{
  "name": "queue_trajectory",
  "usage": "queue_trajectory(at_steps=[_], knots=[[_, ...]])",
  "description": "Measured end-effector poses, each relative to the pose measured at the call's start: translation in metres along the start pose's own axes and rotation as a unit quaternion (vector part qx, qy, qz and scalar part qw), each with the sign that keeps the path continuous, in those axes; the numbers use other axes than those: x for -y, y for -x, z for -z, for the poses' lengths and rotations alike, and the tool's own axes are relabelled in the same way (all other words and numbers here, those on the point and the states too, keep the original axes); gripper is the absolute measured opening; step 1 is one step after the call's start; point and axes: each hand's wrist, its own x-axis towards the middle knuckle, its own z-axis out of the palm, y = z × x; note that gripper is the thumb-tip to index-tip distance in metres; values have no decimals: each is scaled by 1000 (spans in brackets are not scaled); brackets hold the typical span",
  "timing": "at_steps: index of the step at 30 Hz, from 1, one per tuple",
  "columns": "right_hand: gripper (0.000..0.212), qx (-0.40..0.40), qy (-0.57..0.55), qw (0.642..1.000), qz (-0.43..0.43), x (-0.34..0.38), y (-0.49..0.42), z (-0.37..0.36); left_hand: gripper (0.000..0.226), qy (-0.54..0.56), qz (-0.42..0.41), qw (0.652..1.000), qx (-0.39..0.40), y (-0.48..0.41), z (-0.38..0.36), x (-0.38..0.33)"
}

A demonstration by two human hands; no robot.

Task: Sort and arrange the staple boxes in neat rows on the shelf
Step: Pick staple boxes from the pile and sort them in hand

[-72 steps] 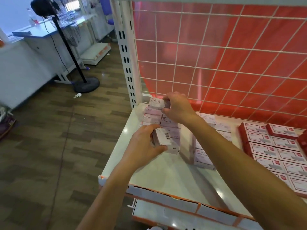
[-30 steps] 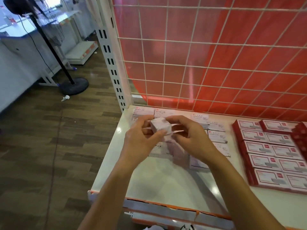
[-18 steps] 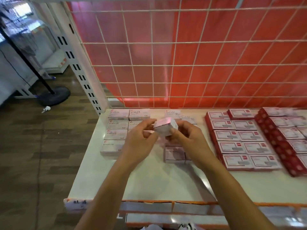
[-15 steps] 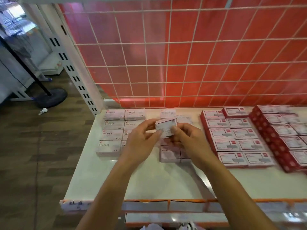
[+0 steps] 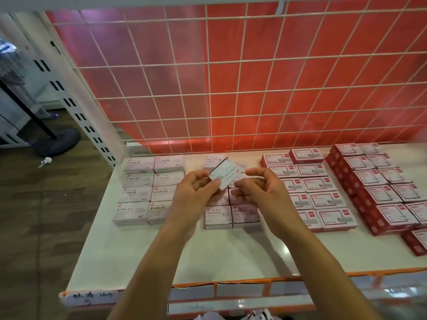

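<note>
My left hand (image 5: 196,192) pinches a small white box (image 5: 225,173) marked PAPER CLIPS and holds it tilted above the white shelf (image 5: 161,255). My right hand (image 5: 261,192) hovers just right of the box with fingers loosely curled, apart from it. Pale STAPLES boxes (image 5: 147,192) lie in two neat columns at the shelf's left. Pale PAPER CLIPS boxes (image 5: 231,215) lie under my hands, partly hidden.
Red-and-white boxes (image 5: 318,192) fill rows to the right, with a second red block (image 5: 388,192) further right. A red wire-grid panel (image 5: 231,88) backs the shelf. A slotted upright (image 5: 76,107) stands at left; a stand base (image 5: 57,142) sits on the wood floor.
My right hand has let go of the small box, which now stays in my left hand alone, turned with its label face up. The view has swung right along the shelf.
</note>
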Motion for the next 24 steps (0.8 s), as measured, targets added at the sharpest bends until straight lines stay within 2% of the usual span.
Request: queue_trajectory(at_steps=[2,5,8,10,14,16,20,24], knots=[[17,9,25,999,27,1,0,1,27,-19,-9,1000,9,0,-6,3],[18,9,116,991,60,3,-1,0,37,-116,-41,992,22,0,-15,11],[39,-10,201,976,77,5,-7,1,29,-190,-65,979,-13,2,-25,15],[46,-15,262,961,85,6,-11,2,31,-252,-77,964,-20,4,-31,16],[41,-19,317,942,109,13,-29,11,35,-309,-86,947,2,5,-32,15],[45,-18,371,921,121,22,-39,17,35,-368,-114,922,-24,1,-27,11],[38,0,465,879,111,36,-61,21,40,-464,-204,859,-75,-14,-14,-1],[36,56,492,860,118,38,-81,17,53,-603,-199,769,-73,-37,-9,-18]])
